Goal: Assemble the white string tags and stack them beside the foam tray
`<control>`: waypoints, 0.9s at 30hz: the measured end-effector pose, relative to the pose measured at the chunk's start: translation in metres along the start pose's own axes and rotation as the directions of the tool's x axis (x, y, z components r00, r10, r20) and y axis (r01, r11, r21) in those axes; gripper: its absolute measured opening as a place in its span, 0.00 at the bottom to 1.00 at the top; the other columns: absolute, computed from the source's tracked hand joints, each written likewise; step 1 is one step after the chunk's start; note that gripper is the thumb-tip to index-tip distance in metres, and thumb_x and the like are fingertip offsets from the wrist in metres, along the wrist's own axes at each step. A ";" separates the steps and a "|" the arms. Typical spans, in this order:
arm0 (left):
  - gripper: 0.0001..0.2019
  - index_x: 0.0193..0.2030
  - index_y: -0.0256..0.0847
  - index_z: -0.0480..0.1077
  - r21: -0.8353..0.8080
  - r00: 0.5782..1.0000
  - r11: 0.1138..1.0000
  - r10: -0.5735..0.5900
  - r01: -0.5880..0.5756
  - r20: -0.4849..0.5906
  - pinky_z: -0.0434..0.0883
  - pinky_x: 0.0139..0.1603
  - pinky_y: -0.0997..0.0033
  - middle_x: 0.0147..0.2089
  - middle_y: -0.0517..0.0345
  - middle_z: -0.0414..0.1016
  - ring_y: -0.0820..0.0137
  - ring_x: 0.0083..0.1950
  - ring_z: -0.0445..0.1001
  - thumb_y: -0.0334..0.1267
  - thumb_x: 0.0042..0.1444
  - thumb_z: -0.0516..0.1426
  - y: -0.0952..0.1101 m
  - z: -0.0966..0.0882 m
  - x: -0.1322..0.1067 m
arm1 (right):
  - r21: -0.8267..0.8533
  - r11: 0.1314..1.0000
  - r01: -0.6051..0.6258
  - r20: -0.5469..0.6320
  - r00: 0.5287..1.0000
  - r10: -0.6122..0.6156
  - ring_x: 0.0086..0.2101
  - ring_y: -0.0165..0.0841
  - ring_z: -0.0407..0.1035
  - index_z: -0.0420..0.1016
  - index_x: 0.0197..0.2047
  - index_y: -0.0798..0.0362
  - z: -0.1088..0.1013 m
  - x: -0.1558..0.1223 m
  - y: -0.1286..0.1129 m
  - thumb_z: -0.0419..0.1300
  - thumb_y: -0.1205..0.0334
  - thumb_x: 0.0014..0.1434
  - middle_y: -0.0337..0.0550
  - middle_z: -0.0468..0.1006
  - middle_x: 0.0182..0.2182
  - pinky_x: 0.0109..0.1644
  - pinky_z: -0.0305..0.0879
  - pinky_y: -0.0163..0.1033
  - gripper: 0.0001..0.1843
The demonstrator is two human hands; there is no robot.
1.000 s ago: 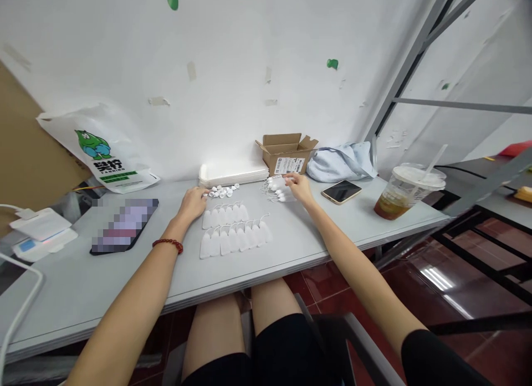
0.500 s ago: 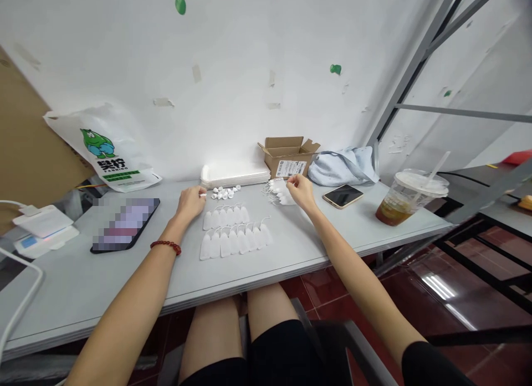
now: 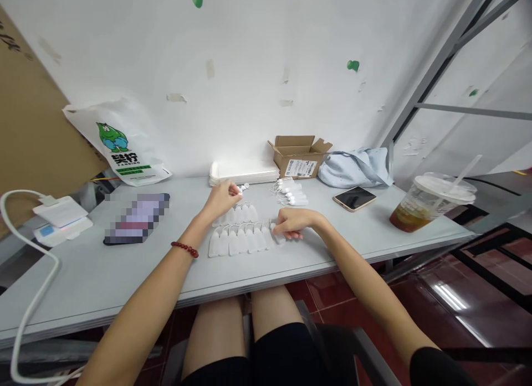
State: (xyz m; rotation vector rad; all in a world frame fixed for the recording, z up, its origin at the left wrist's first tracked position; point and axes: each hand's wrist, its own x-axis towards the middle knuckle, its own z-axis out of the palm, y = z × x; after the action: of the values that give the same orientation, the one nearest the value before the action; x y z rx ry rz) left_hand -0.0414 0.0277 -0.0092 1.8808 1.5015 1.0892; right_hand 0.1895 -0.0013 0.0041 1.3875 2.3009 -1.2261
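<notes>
Two rows of flat white pieces with rounded tops and thin loops lie before me. My right hand bends down over the right end of the front row, its fingers closed on another white piece that they partly cover. Behind the back row, my left hand is closed in a pinch at a small white cap-like piece. Another such piece shows just beyond the fingertips; the hand hides the rest of that spot. More looped white pieces lie bunched to the right, apart from both hands.
Against the wall stand a white stack of trays or sheets and an open cardboard box. A pale cloth bag, a phone and a drink cup are at right. A blurred-screen device and a white charger sit left.
My right hand has moved from the bunch at right toward me, to the end of the front row. My left hand has shifted right over the small cap-like pieces. The view has turned slightly left.
</notes>
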 end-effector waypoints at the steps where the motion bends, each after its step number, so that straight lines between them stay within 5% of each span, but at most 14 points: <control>1: 0.09 0.29 0.41 0.64 -0.057 1.000 0.998 -0.017 0.018 0.013 0.71 0.39 0.66 0.34 0.56 0.77 0.64 0.38 0.76 0.36 0.41 0.60 0.002 0.001 -0.001 | -0.013 1.000 -0.026 -0.004 1.000 0.026 0.13 0.26 0.62 0.67 0.16 0.56 0.000 0.001 0.001 0.56 0.57 0.50 0.36 0.67 0.11 0.19 0.53 0.32 0.16; 6: 0.18 0.34 0.41 0.61 -0.234 0.988 0.965 -0.095 0.122 0.124 0.70 0.34 0.65 0.36 0.58 0.75 0.68 0.30 0.75 0.37 0.39 0.64 0.010 0.008 -0.005 | -0.023 0.998 -0.057 -0.118 0.992 0.054 0.13 0.27 0.62 0.66 0.16 0.56 -0.004 0.003 0.007 0.57 0.57 0.49 0.36 0.67 0.10 0.20 0.54 0.33 0.15; 10: 0.19 0.35 0.40 0.63 -0.395 0.976 0.907 -0.064 0.143 0.207 0.70 0.38 0.64 0.35 0.58 0.75 0.69 0.33 0.74 0.39 0.40 0.66 0.016 0.015 -0.008 | 0.030 0.992 0.120 -0.294 0.950 -0.106 0.15 0.24 0.61 0.63 0.14 0.55 -0.006 0.004 0.010 0.57 0.62 0.49 0.36 0.67 0.10 0.24 0.56 0.31 0.15; 14: 0.18 0.35 0.38 0.66 -0.535 0.971 0.833 -0.014 0.142 0.237 0.67 0.42 0.65 0.35 0.56 0.77 0.70 0.36 0.74 0.40 0.40 0.67 0.023 0.018 -0.012 | 0.022 0.950 0.310 -0.605 0.761 -0.234 0.17 0.24 0.63 0.63 0.16 0.55 -0.002 0.009 0.007 0.58 0.62 0.51 0.37 0.70 0.13 0.25 0.55 0.30 0.16; 19: 0.19 0.35 0.37 0.68 -0.705 0.979 0.685 -0.057 0.182 0.198 0.67 0.45 0.66 0.37 0.53 0.78 0.68 0.42 0.75 0.38 0.37 0.69 0.036 0.015 -0.015 | -0.078 0.921 0.381 -0.773 0.560 -0.297 0.19 0.25 0.63 0.64 0.19 0.55 0.007 0.026 0.008 0.59 0.56 0.56 0.35 0.67 0.13 0.27 0.55 0.31 0.18; 23: 0.19 0.34 0.37 0.68 -0.720 0.986 0.674 -0.093 0.165 0.138 0.67 0.44 0.66 0.36 0.54 0.78 0.68 0.40 0.76 0.37 0.36 0.70 0.038 0.014 -0.016 | -0.183 0.914 0.363 -0.822 0.453 -0.344 0.22 0.27 0.64 0.67 0.23 0.55 0.013 0.036 0.012 0.62 0.54 0.55 0.37 0.70 0.18 0.28 0.55 0.32 0.16; 27: 0.18 0.32 0.37 0.68 -0.659 0.994 0.744 -0.090 0.108 0.062 0.68 0.40 0.66 0.32 0.57 0.77 0.70 0.35 0.74 0.38 0.35 0.70 0.034 0.020 -0.015 | -0.274 0.921 0.278 -0.835 0.406 -0.371 0.23 0.27 0.62 0.68 0.25 0.55 0.015 0.039 0.012 0.65 0.53 0.53 0.39 0.72 0.21 0.28 0.55 0.32 0.16</control>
State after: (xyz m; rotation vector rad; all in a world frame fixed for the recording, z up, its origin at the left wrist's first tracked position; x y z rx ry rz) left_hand -0.0072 0.0059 0.0024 1.2865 0.9811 1.3178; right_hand 0.1743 0.0159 -0.0334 1.8885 3.4030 -0.3819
